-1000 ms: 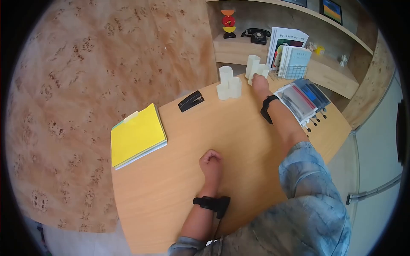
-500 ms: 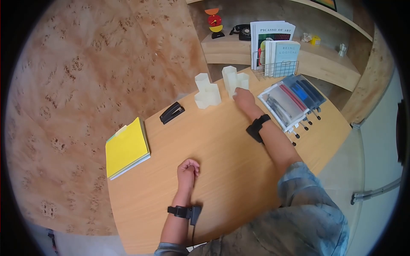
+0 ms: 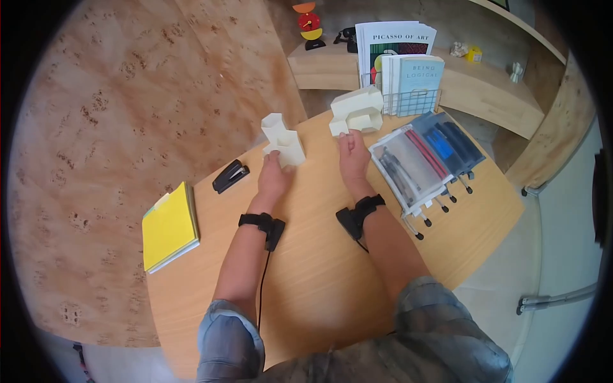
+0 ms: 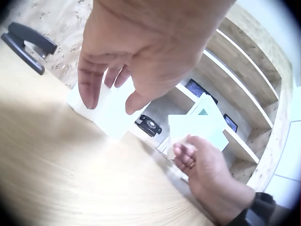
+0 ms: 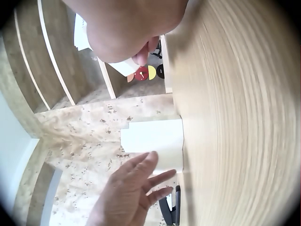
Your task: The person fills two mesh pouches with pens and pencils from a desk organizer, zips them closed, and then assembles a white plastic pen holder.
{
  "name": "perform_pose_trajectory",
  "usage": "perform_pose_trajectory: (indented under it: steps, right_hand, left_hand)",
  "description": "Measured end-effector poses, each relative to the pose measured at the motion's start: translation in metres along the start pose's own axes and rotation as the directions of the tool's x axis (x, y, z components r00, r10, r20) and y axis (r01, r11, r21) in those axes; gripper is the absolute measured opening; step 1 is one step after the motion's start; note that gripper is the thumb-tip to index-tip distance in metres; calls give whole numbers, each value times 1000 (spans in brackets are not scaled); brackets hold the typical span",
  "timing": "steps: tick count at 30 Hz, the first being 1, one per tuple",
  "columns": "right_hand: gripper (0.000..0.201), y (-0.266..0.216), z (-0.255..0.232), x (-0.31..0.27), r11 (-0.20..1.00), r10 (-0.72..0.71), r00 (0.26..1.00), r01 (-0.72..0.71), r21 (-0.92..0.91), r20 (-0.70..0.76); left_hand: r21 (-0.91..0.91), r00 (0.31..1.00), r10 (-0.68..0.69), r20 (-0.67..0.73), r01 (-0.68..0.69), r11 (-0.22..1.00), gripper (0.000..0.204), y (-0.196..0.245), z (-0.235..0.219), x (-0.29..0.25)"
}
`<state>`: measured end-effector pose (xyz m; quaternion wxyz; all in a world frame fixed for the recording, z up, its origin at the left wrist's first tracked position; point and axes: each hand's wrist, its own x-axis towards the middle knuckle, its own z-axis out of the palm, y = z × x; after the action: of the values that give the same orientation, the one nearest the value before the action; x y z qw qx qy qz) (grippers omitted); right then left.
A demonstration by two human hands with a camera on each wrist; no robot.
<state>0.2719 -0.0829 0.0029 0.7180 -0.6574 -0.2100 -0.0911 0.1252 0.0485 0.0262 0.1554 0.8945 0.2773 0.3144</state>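
Note:
My right hand (image 3: 354,159) pinches the near edge of a white holder with hexagonal compartments (image 3: 356,108). This holder is tipped over, its openings turned toward me, in front of the books. A second white hexagonal holder (image 3: 292,148) stands upright on the desk to its left. Beside its near face is my left hand (image 3: 273,180), fingers spread and thumb apart. In the right wrist view, the left fingertips (image 5: 151,157) overlap this holder's side. The left wrist view shows the left hand reaching over the white holder (image 4: 106,113), with the fingers only slightly bent.
A black stapler (image 3: 230,176) lies left of the upright holder, beyond it a yellow folder stack (image 3: 171,230). Clear pouches with pens (image 3: 421,159) lie at right. Books stand in a wire rack (image 3: 415,102) at the back, before a shelf (image 3: 472,102).
My right hand has tipped its holder from upright onto a slant. My left hand has moved forward from the near desk to the other holder, its fingers uncurling. The head view has shifted.

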Motion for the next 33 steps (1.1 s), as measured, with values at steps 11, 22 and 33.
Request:
perform_pose_trajectory:
  steps: [11, 22, 33]
  right_hand:
    - [18, -55, -10, 21, 987, 17, 977, 17, 160, -214]
    - [16, -136, -34, 52, 959, -121, 984, 150, 242, -129]
    - [18, -123, -24, 42, 983, -117, 993, 112, 145, 23]
  left_hand:
    - [-434, 955, -155, -253, 31, 900, 17, -11, -103, -77]
    - [-450, 940, -233, -249, 101, 887, 16, -26, -167, -119]
    - [-397, 969, -187, -159, 111, 911, 18, -28, -145, -109]
